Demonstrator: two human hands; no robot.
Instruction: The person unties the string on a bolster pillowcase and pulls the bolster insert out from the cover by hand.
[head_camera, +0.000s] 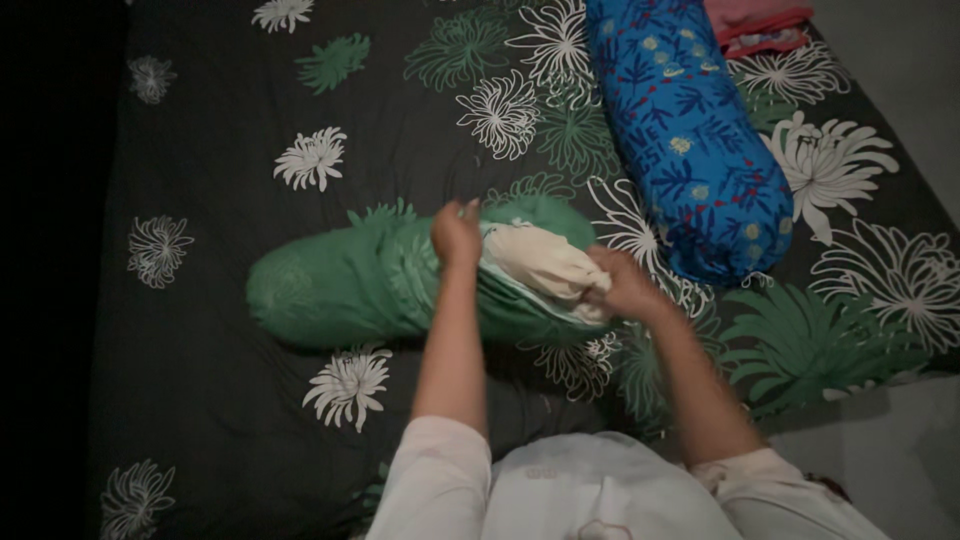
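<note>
While hands grip the green bolster (340, 290), a blue bolster (690, 140) lies just beside.

A dark bedsheet printed with white and green flowers (230, 400) spreads under everything in front of me. On it, just before me, lies a long green-cased bolster pillow (330, 290), running left to right. My left hand (456, 236) sits on its top near the right end; my right hand (622, 285) is at that end, on the cream inner pillow (545, 262) sticking out of the case. Behind and to the right lies a blue patterned bolster (690, 130), with folded pink cloth (757, 22) beyond it
</note>
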